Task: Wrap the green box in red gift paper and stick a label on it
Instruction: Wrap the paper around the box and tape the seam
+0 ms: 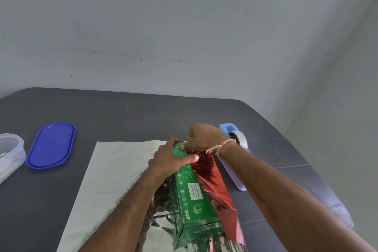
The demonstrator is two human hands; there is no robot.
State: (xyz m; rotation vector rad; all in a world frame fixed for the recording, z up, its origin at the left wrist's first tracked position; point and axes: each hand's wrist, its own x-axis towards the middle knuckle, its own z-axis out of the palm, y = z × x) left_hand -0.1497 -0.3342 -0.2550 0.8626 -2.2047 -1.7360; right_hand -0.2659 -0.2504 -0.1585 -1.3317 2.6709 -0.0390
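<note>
The green box [190, 196] lies lengthwise on a sheet of gift paper [114, 172], silver side up, spread over the dark grey table [98, 112]. The near end of the box faces the camera. The red foil face of the paper [216, 188] is folded up against the right side of the box.

Left hand [171, 157]: laid over the top of the box near its far end, fingers wrapped over the left edge, thumb pressed flat on the top face.

Right hand [201, 135]: at the far end of the box, fingers curled and pinching at the top far corner; what is pinched cannot be determined. A thread bracelet [219, 146] circles the wrist.

Right of the box, a light blue tape dispenser [235, 135] stands on the table. At far left lie a blue oval lid [51, 145] and a clear plastic container [10, 153].
</note>
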